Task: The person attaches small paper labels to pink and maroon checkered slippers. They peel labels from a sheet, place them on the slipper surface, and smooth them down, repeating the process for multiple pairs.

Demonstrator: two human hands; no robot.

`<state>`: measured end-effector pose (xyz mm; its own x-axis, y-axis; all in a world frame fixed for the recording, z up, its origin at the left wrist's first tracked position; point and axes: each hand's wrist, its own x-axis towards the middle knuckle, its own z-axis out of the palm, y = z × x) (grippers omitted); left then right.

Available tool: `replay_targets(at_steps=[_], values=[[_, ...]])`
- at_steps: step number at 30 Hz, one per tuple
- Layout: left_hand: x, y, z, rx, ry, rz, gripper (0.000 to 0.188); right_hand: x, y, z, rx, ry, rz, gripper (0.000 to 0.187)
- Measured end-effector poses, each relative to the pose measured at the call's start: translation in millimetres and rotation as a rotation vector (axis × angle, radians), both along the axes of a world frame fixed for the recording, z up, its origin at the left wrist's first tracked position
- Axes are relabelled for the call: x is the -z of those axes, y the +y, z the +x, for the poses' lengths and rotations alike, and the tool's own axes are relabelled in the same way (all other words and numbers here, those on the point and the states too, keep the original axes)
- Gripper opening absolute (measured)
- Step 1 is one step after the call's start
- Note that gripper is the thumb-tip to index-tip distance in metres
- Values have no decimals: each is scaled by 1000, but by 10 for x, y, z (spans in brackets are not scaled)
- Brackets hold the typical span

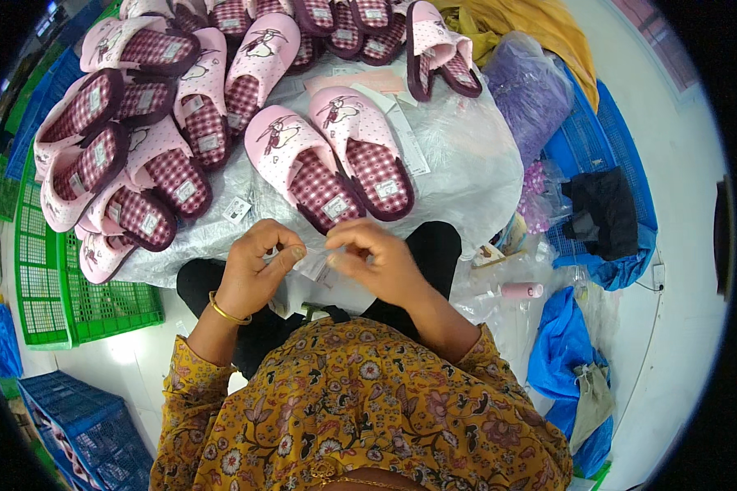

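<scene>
My left hand (258,266), with a gold bangle on its wrist, is closed, thumb against the curled index finger. Across a small gap, my right hand (378,260) is closed in a pinch as well. Whatever either hand holds is too small to make out. A thin, clear scrap (314,267) shows below and between them, and I cannot tell whether they touch it. Just beyond my fingers lies a pair of pink slippers, the left slipper (280,149) and the right slipper (345,113), with maroon checked insoles and printed fronts. A small white tag (237,210) lies to their left.
More pink slippers (160,164) are heaped at the left and back of the plastic-covered table (467,176). White paper slips (407,135) lie behind the pair. Green (123,307) and blue crates (90,421) stand left; a purple-filled bag (528,90) and blue basket (622,155) are right.
</scene>
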<state>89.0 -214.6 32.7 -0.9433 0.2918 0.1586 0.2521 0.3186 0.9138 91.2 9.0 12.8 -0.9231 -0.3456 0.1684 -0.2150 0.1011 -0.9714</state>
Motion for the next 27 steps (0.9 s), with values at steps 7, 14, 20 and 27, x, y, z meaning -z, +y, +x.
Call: replay_targets(at_steps=[7, 14, 20, 27], values=[[-118, 350, -204, 140, 107, -27, 3, -148, 160, 11, -13, -271, -84, 15], [-99, 563, -640, 26, 466, -159, 19, -123, 368, -294, 193, -188, -9, 15], [-37, 760, -1163, -68, 847, -617, 13, 12, 380, -870, 281, 9, 187, 9], [67, 774, -1271, -41, 632, -792, 9, 228, 336, -966, 297, -88, 194, 23]])
